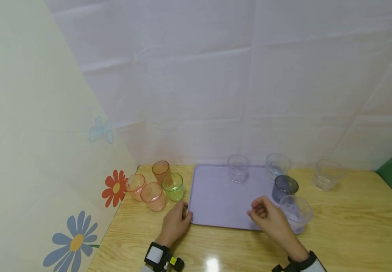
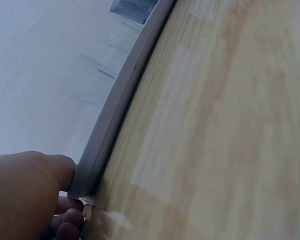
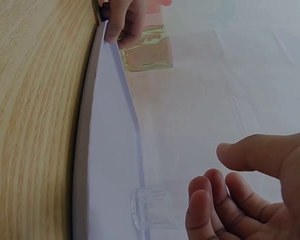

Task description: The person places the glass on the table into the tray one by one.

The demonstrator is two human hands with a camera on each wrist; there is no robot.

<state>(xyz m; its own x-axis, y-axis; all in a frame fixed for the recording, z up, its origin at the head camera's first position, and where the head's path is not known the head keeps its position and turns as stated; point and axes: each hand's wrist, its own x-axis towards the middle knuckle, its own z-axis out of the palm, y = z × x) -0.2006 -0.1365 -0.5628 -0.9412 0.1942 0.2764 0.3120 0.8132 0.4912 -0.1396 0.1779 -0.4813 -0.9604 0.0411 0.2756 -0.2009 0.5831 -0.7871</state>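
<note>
The purple tray (image 1: 219, 196) lies on the wooden table. My left hand (image 1: 175, 223) grips its front left corner, thumb against the rim and fingers curled low at the edge in the left wrist view. Over the tray's front right part hovers my right hand (image 1: 267, 219), fingers loosely bent and holding nothing. Just beyond it on the tray stand a dark grey cup (image 1: 285, 189) and a clear cup (image 1: 296, 215). Two more clear cups, one near the middle (image 1: 238, 170) and one at the right (image 1: 278, 170), stand toward the tray's back.
Left of the tray stand a green cup (image 1: 173, 187), an orange-brown cup (image 1: 161, 170) and two pinkish-orange cups (image 1: 153, 197). Another clear cup (image 1: 326, 175) is on the table to the right. A white cloth (image 1: 196, 83) hangs behind; a flower-patterned panel (image 1: 39, 151) borders the left side.
</note>
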